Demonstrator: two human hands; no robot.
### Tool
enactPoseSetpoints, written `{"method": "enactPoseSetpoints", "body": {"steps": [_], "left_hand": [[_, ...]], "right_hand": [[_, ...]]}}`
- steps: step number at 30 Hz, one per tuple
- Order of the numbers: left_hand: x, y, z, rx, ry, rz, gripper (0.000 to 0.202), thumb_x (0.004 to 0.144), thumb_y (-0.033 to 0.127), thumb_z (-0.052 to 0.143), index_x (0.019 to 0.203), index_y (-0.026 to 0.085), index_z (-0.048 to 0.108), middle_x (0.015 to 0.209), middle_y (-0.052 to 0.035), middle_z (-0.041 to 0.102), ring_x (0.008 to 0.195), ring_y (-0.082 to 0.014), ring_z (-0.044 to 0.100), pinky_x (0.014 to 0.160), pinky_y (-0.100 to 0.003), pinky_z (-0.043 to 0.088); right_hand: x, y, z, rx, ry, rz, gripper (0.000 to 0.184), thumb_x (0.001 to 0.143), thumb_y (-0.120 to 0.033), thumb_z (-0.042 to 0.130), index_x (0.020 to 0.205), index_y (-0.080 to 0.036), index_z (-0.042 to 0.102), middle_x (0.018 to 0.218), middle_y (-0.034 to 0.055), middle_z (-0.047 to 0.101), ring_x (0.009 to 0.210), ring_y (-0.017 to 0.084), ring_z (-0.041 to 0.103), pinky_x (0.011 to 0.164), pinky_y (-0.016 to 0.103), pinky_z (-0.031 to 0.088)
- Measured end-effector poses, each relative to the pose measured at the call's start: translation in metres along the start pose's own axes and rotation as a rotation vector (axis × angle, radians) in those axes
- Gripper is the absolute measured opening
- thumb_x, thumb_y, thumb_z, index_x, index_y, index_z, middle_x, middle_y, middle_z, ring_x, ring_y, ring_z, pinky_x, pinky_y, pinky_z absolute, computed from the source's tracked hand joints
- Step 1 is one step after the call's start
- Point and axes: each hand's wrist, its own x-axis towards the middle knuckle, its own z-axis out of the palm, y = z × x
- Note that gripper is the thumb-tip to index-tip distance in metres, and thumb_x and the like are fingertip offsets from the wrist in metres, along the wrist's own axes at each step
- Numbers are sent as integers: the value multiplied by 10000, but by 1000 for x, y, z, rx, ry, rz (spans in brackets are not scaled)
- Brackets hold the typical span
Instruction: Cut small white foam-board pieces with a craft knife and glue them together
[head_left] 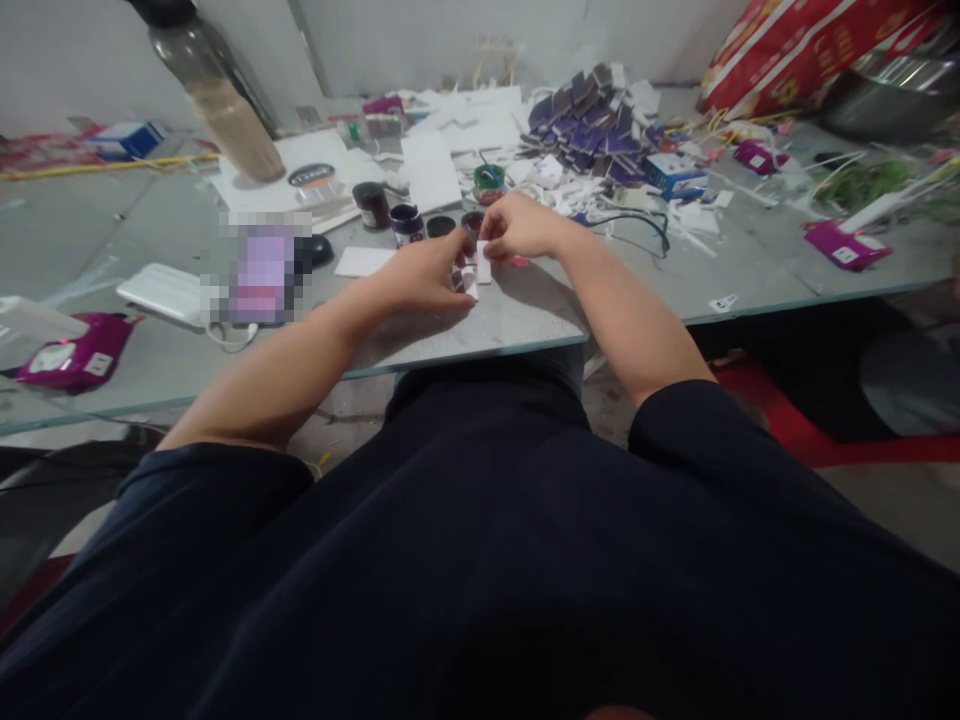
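While held just above the grey bench [525, 312], the small white rectangular card strip [483, 266] lies long axis twelve-to-six, right hand [521, 228] fingers pinched on its upper end from two o'clock, left hand [424, 280] fingers clamped on its lower end from eight o'clock.

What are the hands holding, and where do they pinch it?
The right hand pinches a small white piece by its top end; the left hand's grip is unclear.

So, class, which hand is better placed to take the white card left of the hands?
Left, probably: the card lies beside the left hand; the right hand pinches a small piece.
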Motion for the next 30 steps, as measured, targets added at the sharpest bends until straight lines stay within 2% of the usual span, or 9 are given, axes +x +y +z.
{"method": "enactPoseSetpoints", "body": {"steps": [4,8,11,15,17,20,22,26,30], "left_hand": [[-1,1,-5,-4,-44,-2,830,940,533,934,1670,217,696,1506,-168,846,1324,-406,826,1122,-479,650],[1,-5,-5,-23,-56,3,818,956,553,942,1676,250,699,1486,-156,852,1295,-388,826,1092,-467,643],[3,-9,-3,-28,-62,17,812,964,556,944,1672,242,700,1502,-168,842,1327,-392,821,1113,-467,635],[4,-9,-4,-22,-62,19,813,954,546,944,1659,215,711,1512,-182,840,1339,-407,821,1135,-481,643],[4,-9,-4,-19,-64,13,821,948,549,942,1657,204,715,1511,-187,844,1330,-412,823,1141,-488,651],[4,-8,-4,-18,-61,18,841,931,556,951,1663,208,726,1496,-180,855,1333,-414,822,1158,-488,654],[4,-9,-3,-14,-48,28,847,918,576,956,1657,218,747,1487,-173,865,1339,-419,824,1162,-490,655],[7,-8,-1,26,-46,16,769,922,639,910,1562,219,835,1453,-185,875,1351,-453,827,1177,-541,660],[9,-7,-1,63,-78,15,639,943,660,853,1414,230,902,1346,-181,882,1366,-482,827,1229,-588,647]], "right_hand": [[-17,-19,-8,-38,-70,57,326,968,-322,1191,1033,-241,883,929,74,894,1008,352,939,926,458,821],[-31,-36,-11,-34,-124,95,307,1009,-323,1167,1067,-224,883,957,90,897,1073,378,946,969,475,807],[-33,-40,-9,-93,-161,97,300,1014,-361,1163,1103,-227,910,951,82,887,1075,383,947,957,479,791],[-32,-38,-9,-183,-192,62,338,1062,-522,1105,1183,-245,953,939,73,881,1037,360,911,930,480,766],[-33,-38,-12,-211,-198,40,302,1086,-521,1062,1179,-253,956,981,81,895,1059,364,897,958,492,754],[-37,-41,-19,-270,-196,-35,256,1058,-450,1064,1182,-258,948,1176,105,931,1177,393,887,1072,527,728],[-39,-43,-22,-329,-223,-78,327,1014,-455,1102,1214,-253,942,1265,116,927,1252,412,875,1122,536,709],[-42,-46,-23,-445,-299,-75,528,947,-585,1161,1267,-233,931,1250,127,910,1249,433,869,1099,543,707],[-43,-47,-17,-519,-342,-114,506,957,-573,1155,1255,-224,942,1312,141,894,1216,417,862,1101,537,696]]}}
